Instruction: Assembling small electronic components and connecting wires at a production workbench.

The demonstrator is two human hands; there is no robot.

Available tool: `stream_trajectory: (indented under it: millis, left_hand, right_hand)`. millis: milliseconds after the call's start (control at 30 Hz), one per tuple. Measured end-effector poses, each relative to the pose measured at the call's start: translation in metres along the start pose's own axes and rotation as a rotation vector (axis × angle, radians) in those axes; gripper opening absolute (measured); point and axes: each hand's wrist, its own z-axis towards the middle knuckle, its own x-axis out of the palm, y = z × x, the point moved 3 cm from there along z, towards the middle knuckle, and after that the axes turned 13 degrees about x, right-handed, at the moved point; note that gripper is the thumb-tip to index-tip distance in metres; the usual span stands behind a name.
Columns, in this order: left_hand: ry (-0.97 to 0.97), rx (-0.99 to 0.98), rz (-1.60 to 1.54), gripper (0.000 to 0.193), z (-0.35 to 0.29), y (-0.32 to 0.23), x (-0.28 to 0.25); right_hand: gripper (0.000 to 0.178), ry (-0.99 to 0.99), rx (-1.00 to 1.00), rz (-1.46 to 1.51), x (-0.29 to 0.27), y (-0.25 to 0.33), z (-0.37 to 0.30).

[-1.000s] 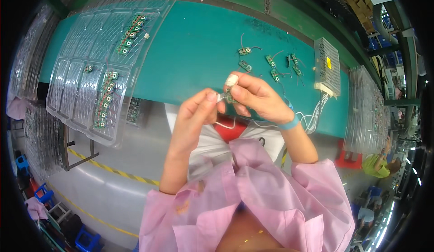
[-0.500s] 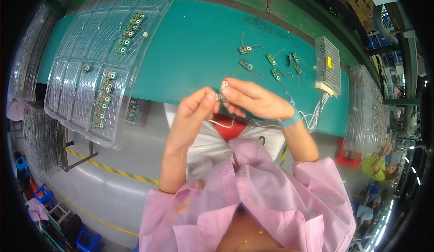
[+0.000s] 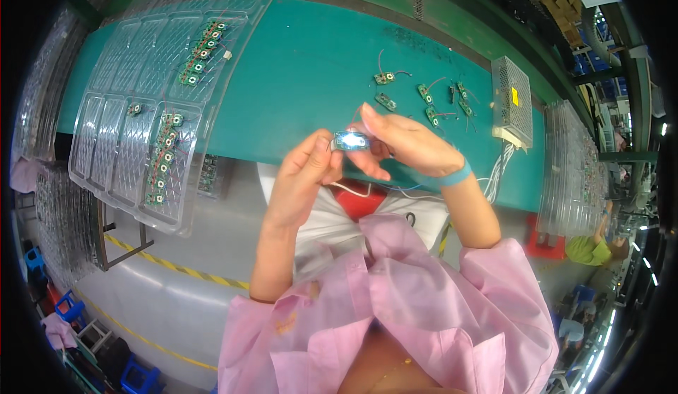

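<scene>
A small circuit board [image 3: 351,141] glows with a bright white light above the near edge of the green work mat. Its left end is pinched between the thumb and fingers of my left hand [image 3: 305,168]. Close at the board's right side is my right hand [image 3: 413,148], its thumb raised and apart from the fingers, which reach just below the board. Whether those fingertips touch it is hard to tell. A white cable [image 3: 357,192] runs below my hands. Several green circuit boards with thin wires, one of them a board [image 3: 385,78] beyond my hands, lie on the mat.
Clear plastic trays [image 3: 106,139] holding rows of boards stand at the left. At the right are a perforated metal power supply box [image 3: 512,103] with white cables [image 3: 498,175] and a stack of clear trays [image 3: 575,175]. A person in a yellow-green top [image 3: 590,251] is far right.
The board now shows its lit face between my hands. My right thumb has lifted off and the right hand has opened, shifting slightly right. My left hand keeps its pinch.
</scene>
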Motion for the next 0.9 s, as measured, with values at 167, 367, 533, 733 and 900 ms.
stream_trajectory:
  millis: [167,367,533,733,900]
  left_hand:
    - [-0.007,0.004,-0.044,0.025,0.000,-0.001,-0.002]
    - [0.089,-0.019,-0.241,0.027,0.001,-0.010,-0.005]
    - [0.117,0.017,-0.291,0.024,-0.008,-0.016,-0.002]
    - [-0.034,-0.010,-0.263,0.020,-0.010,-0.011,-0.013]
    - [-0.061,0.017,-0.155,0.023,0.002,-0.024,0.008]
  right_hand:
    - [0.039,0.111,-0.076,0.043,0.010,-0.011,0.009]
    - [0.037,0.168,-0.052,0.501,0.030,-0.019,0.015]
    - [0.035,0.147,-0.095,0.557,0.043,-0.009,0.006]
    - [0.035,0.228,-0.099,0.621,0.042,-0.009,0.016]
    - [0.034,0.300,-0.157,0.643,0.039,-0.001,0.015]
